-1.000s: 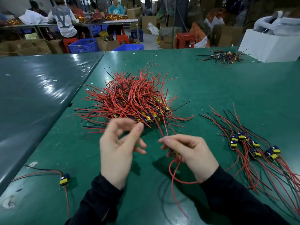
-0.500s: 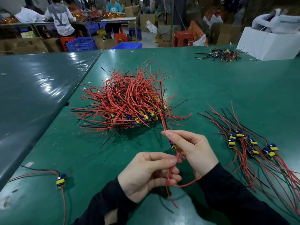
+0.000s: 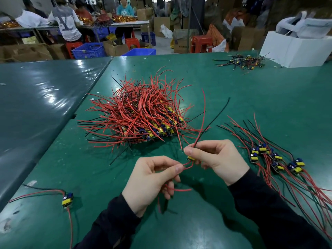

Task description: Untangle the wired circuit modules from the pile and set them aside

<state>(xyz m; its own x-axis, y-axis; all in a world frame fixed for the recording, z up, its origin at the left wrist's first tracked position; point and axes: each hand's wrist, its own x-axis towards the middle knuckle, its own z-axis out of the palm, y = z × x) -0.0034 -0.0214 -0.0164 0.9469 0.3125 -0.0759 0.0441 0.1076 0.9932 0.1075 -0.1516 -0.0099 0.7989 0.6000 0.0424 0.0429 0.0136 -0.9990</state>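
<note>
One module [image 3: 190,157] is held just above the desk [image 3: 269,97], near of the pile [image 3: 142,115]: the right hand [image 3: 218,161] pinches its body while the left hand [image 3: 152,182] grips its red leads, seemingly straightening them; next it likely joins the sorted group [image 3: 276,159] at right. The module's board is mostly hidden by fingers

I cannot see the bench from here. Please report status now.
Right hand grips one module; left hand pinches its red wire. Module clear of pile. Nothing blocking.
</note>
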